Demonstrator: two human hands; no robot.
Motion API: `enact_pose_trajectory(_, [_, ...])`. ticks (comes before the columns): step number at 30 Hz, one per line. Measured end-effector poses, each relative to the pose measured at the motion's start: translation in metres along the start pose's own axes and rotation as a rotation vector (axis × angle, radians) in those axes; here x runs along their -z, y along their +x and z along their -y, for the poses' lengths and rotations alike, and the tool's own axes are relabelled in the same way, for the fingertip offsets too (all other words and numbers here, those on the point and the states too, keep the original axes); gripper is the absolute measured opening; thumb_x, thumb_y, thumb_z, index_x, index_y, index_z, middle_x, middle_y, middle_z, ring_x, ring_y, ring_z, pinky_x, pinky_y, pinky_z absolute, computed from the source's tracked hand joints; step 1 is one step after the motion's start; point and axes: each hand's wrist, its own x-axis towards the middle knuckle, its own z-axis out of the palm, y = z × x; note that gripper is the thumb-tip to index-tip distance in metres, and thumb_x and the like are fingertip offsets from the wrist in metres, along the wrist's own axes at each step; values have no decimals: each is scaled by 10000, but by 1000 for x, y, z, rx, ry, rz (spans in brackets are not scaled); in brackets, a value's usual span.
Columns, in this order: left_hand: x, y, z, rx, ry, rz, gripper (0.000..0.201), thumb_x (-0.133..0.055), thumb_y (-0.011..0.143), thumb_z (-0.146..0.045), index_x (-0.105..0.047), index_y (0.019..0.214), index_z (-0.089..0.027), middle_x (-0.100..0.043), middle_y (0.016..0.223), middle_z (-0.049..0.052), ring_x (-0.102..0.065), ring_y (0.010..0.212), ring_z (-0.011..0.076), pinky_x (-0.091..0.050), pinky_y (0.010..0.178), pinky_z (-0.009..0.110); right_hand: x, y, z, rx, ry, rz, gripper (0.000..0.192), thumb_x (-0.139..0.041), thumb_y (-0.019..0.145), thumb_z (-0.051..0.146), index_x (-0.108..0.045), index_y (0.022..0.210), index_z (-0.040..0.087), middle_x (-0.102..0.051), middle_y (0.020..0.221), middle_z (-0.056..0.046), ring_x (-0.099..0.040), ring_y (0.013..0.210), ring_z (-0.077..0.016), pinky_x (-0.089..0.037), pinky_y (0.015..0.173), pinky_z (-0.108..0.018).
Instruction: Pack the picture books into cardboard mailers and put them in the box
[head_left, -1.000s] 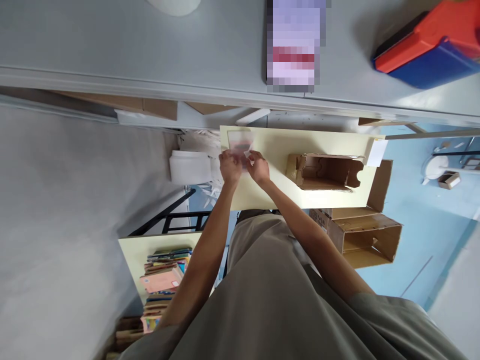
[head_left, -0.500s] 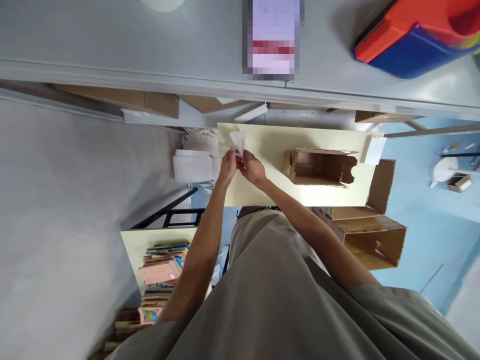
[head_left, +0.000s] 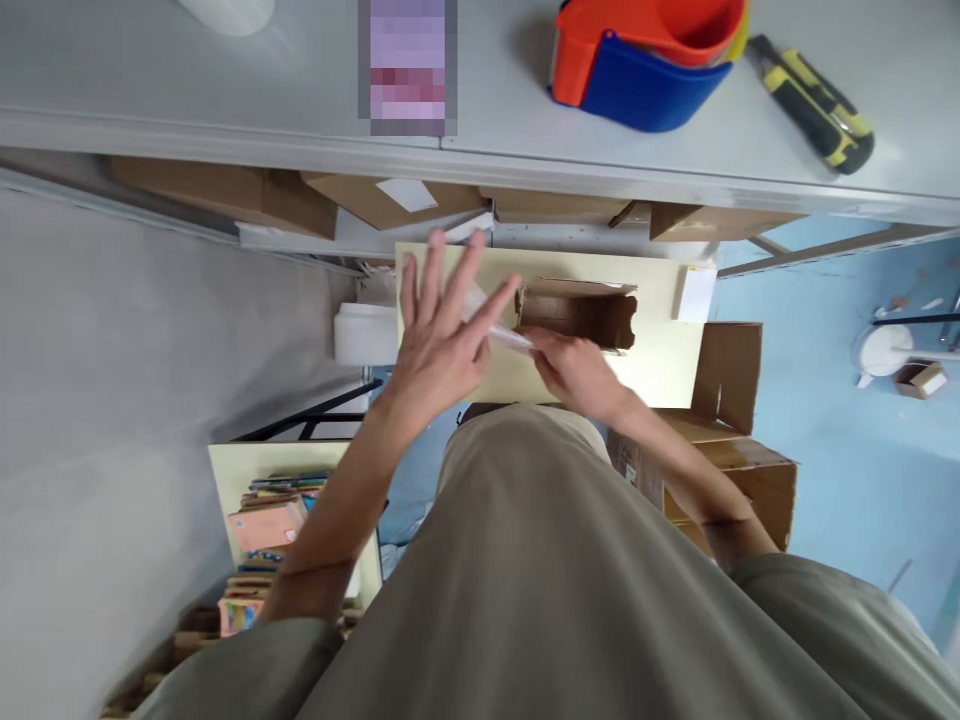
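pale yellow table [head_left: 660,360] | plain brown cardboard box [head_left: 577,312] on it | orange and blue tape dispenser [head_left: 645,55] at 12 o'clock | yellow-black knife [head_left: 814,100] at 1 | light blue floor [head_left: 847,450] | grey shelf [head_left: 225,90]

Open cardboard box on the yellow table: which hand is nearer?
Right. The right hand sits just below the open cardboard box, pinching a clear plastic sleeve. The left hand is spread open, off to the box's left.
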Motion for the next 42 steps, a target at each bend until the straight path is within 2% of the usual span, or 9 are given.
enact_pose_trajectory(4, [-42,31,-11,58,-203,67,397,-755,976,-179,-771,1362,-269,-712,1452,97,-527,1618,484,-443,1295,802,66,-13,-32,73,-106,16,498,-510,1113,208,-720,1554,305,-828,1432,-56,-850,1134,-355,-687,990,-516])
enact_pose_trajectory(8, [-95,65,13,84,-64,154,194,-690,1046,-213,-825,1184,-227,-793,1163,87,-747,1319,394,-609,1160,585,88,1,-66,-10,-165,78,541,-511,1080,135,-743,1550,270,-824,1460,-64,-823,1244,-373,-657,1083,-542])
enact_pose_trajectory(14, [-126,81,5,29,349,390,358,-598,1048,-122,-821,1309,-221,-849,1267,114,-789,1214,324,-600,1104,441,71,17,-105,-155,-241,224,527,-561,1064,100,-771,1528,234,-810,1496,-87,-785,1350,-339,-609,1170,-458])
enact_pose_trajectory(20, [-159,89,31,145,378,575,441,-602,917,-10,-878,1217,-177,-880,1123,158,-811,1189,369,-576,1125,471,37,37,-122,-336,-316,376,457,-592,1115,187,-778,1528,247,-797,1504,-146,-757,1400,-382,-598,1180,-472])
enact_pose_trajectory(27, [-192,79,45,136,318,521,458,-641,844,13,-875,1189,-178,-857,1070,154,-807,1106,364,-639,1061,503,11,40,-125,-429,-284,457,443,-660,1053,131,-806,1470,164,-820,1435,-205,-799,1328,-388,-633,1162,-474])
enact_pose_trajectory(32, [-175,34,49,38,83,38,425,-642,995,-129,-789,1383,-223,-764,1429,143,-684,1388,338,-559,1254,507,22,-23,-129,-185,-68,13,441,-507,1115,160,-777,1462,197,-789,1496,-139,-738,1412,-319,-594,1244,-466])
enact_pose_trajectory(35, [-157,11,78,256,-132,-255,425,-615,1040,-207,-724,1450,-233,-735,1476,138,-736,1265,289,-651,1109,457,39,-72,-149,-227,118,-418,378,-497,1167,352,-797,1359,226,-815,1376,-142,-785,1258,-299,-684,1092,-470])
enact_pose_trajectory(38, [-155,7,113,479,-381,-241,422,-669,1006,-296,-715,1418,-218,-775,1392,147,-784,1103,258,-700,919,403,46,-97,-178,-349,313,-486,464,-656,1095,600,-777,1377,252,-796,1436,-145,-801,1175,-301,-717,991,-491])
enact_pose_trajectory(42, [-174,21,126,439,-533,-29,472,-767,956,-410,-748,1374,-190,-779,1445,174,-782,1216,297,-687,1014,446,25,-84,-204,-380,539,-408,537,-737,996,748,-827,1275,298,-796,1436,-104,-756,1291,-305,-665,1133,-538])
